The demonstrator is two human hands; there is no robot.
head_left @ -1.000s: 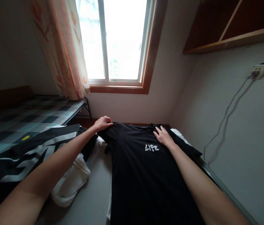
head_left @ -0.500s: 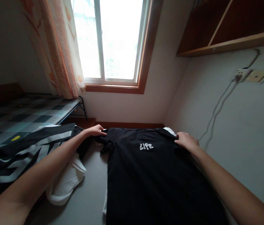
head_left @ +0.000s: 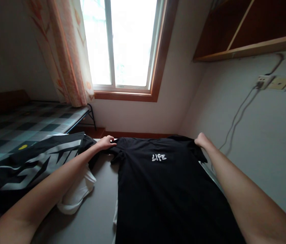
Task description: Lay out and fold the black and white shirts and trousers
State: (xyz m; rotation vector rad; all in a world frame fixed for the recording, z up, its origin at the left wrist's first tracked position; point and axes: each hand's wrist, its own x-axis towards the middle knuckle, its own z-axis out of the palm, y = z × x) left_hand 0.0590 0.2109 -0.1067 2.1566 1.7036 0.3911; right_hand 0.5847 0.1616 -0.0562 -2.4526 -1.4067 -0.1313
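A black T-shirt (head_left: 158, 189) with white lettering on its chest lies spread face up on a grey surface (head_left: 101, 196). My left hand (head_left: 106, 142) pinches the sleeve at its left. At the other side my right hand (head_left: 203, 139) is closed on the right sleeve, the arm reaching along the shirt's right edge. A strip of white cloth peeks out along the shirt's lower left side. Left of it, partly under my left forearm, are a black garment with grey print (head_left: 43, 156) and a white cloth item (head_left: 78, 195).
A bed with a checked cover (head_left: 43, 118) stands at the back left, below a flowered curtain (head_left: 69, 61). The window (head_left: 132, 44) is ahead. On the right wall are a wooden shelf (head_left: 259, 47) and a socket (head_left: 263, 82) with a hanging cord.
My right hand has moved slightly up and right, drawing the right sleeve outward, and the white patch at that shoulder is now covered. The left hand keeps its hold.
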